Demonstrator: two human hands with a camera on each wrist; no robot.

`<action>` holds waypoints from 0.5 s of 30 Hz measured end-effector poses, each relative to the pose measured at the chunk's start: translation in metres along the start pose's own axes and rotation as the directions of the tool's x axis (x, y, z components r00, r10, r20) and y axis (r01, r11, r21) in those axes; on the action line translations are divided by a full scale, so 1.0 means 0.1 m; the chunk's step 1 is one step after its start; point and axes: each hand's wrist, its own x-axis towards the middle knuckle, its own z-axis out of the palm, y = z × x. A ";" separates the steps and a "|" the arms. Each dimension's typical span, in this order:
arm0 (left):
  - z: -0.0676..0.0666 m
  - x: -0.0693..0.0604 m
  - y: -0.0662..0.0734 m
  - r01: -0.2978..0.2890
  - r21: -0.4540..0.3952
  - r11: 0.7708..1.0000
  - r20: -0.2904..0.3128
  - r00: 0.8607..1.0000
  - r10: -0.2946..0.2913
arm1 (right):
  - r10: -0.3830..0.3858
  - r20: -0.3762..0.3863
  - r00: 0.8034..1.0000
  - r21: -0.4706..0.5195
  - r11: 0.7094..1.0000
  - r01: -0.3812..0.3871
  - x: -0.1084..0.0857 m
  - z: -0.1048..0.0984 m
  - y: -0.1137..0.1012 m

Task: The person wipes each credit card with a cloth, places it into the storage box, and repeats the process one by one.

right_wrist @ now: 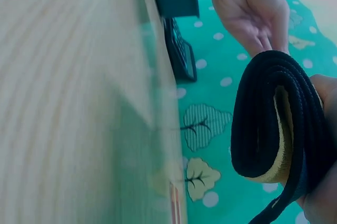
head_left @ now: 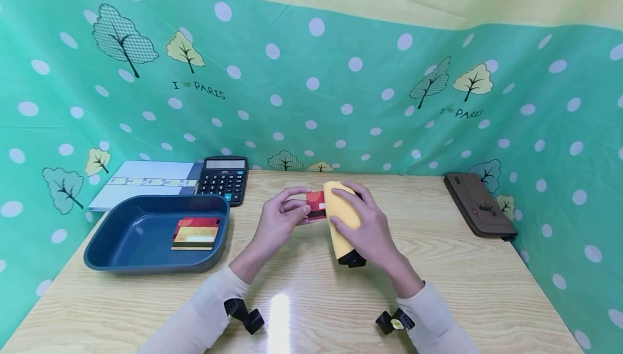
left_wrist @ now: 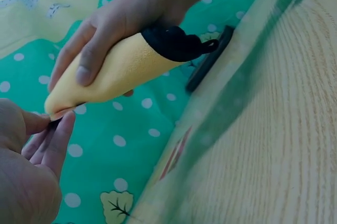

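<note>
My left hand (head_left: pixel 278 220) pinches a red bank card (head_left: pixel 315 206) between thumb and fingers. A folded yellow cloth (head_left: pixel 340 216) with black trim is gripped in my right hand (head_left: pixel 372 229), and it covers the card's right end. In the left wrist view, the black trim ends in a small loop; the cloth (left_wrist: pixel 121 74) meets the left hand's fingertips (left_wrist: pixel 66 121). The right wrist view shows the cloth's layered black end (right_wrist: pixel 268 113), with the left hand (right_wrist: pixel 253 8) behind it. Both hands are above the table.
A dark blue tray (head_left: pixel 102 256) at left holds a red card and a gold card (head_left: pixel 194 238). Behind it are a calculator (head_left: pixel 224 178) and a white-and-grey folder (head_left: pixel 146 173). A brown zip case (head_left: pixel 479 205) lies at right. Polka-dot curtain (head_left: pixel 311 84) encloses the table.
</note>
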 end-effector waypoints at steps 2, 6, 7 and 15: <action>0.00 0.00 0.01 0.000 0.002 1.000 -0.004 1.000 0.000 | 0.016 -0.009 1.000 0.002 1.000 -0.016 0.02 -0.03 0.04; -0.01 0.00 0.02 0.012 0.002 1.000 -0.018 1.000 -0.012 | 0.029 -0.022 0.999 0.004 1.000 -0.029 0.05 -0.10 0.10; -0.02 0.00 0.02 0.015 -0.001 1.000 -0.021 1.000 -0.015 | 0.031 -0.024 0.999 0.005 1.000 -0.031 0.05 -0.11 0.12; -0.12 0.05 0.08 0.019 0.010 1.000 -0.066 0.998 -0.018 | 0.087 -0.038 0.996 0.028 0.996 -0.086 0.08 -0.19 0.23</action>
